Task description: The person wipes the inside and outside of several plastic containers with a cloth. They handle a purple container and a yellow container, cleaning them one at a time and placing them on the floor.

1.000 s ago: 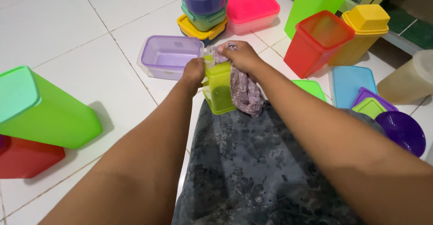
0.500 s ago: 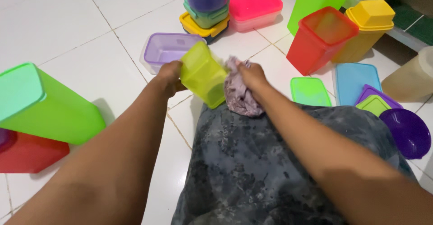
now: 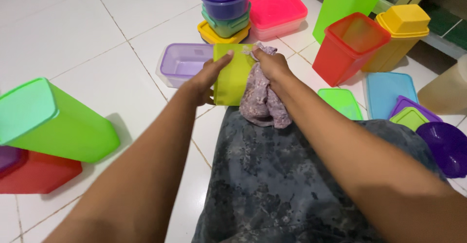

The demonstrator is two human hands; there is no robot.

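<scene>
My left hand grips a small lime-green plastic container, held upright above my knee with its flat side facing me. My right hand clutches a crumpled purple patterned cloth and presses it against the container's right side. The cloth hangs down onto my grey patterned garment. Just behind the container sits an open lilac rectangular box on the white tiled floor.
A stack of purple, green and yellow tubs and a pink box lie beyond. A red canister, yellow canister, and tall green one stand right. Loose lids and a purple bowl lie right. A green canister lies left.
The lime-green container was tilted out to the left, away from the cloth, then turned upright again. The cloth has come back against its side.
</scene>
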